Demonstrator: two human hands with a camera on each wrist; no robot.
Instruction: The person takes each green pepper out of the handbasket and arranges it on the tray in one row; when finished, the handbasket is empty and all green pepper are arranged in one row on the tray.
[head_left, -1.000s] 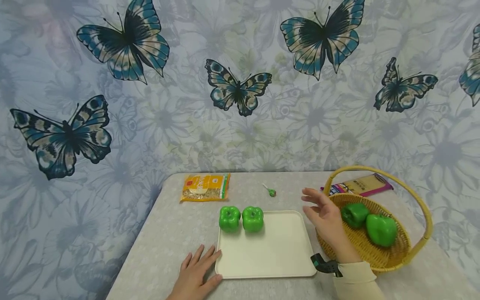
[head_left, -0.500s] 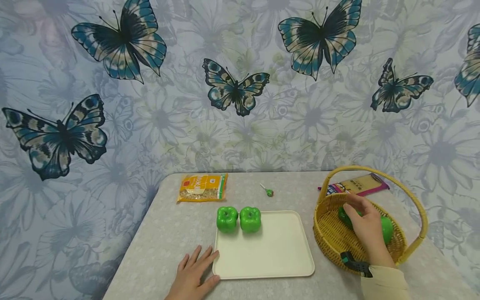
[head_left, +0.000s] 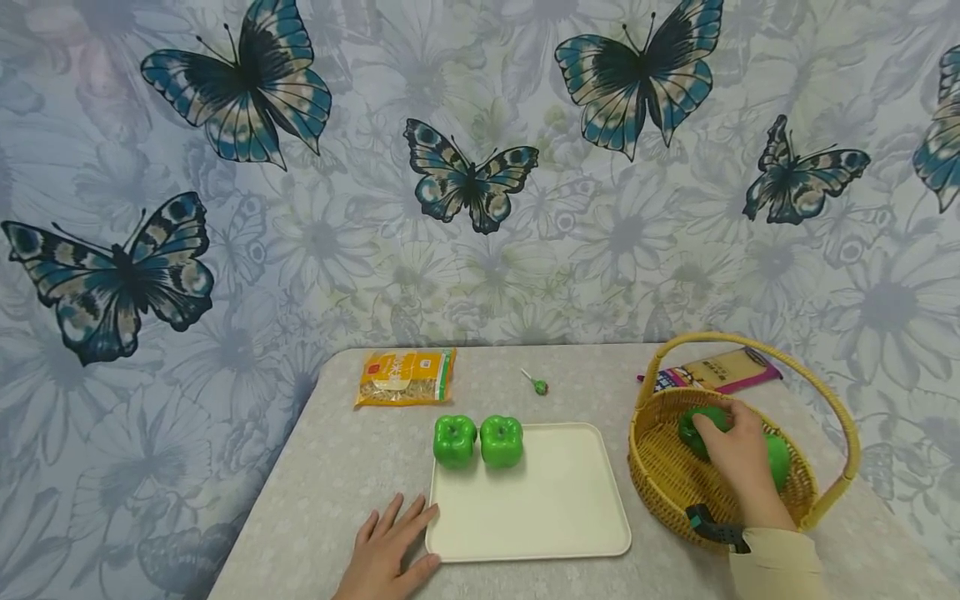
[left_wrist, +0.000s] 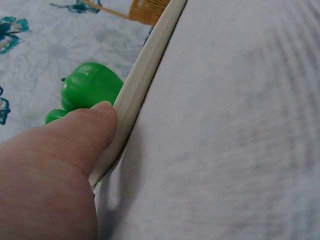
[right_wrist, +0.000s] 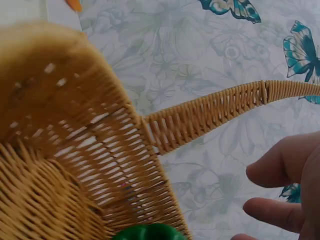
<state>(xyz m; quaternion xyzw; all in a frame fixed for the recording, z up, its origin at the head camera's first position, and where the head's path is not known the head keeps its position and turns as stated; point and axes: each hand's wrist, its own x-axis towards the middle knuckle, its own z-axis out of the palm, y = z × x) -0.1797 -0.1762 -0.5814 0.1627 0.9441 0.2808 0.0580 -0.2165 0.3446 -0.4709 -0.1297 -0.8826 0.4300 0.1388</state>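
Observation:
In the head view, my right hand reaches into the yellow wicker basket. Its thumb and fingers are spread over a dark green bell pepper. The right wrist view has the thumb and fingertips parted, with a gap to the pepper at the bottom edge. Another green bell pepper is partly hidden behind this hand. My left hand lies flat by the left edge of the cream tray, thumb against its rim. Two bell peppers, one left, one right, sit along the tray's far-left edge.
The basket's tall handle arches over its right side. Behind the basket lies a purple and tan packet. Toward the back are an orange bag of grain and a small green item on a white stick. A butterfly-patterned wall stands behind the table.
My right hand has moved right, from above the basket's left rim into the basket, then lowered over the dark green pepper. The left hand has stayed by the tray.

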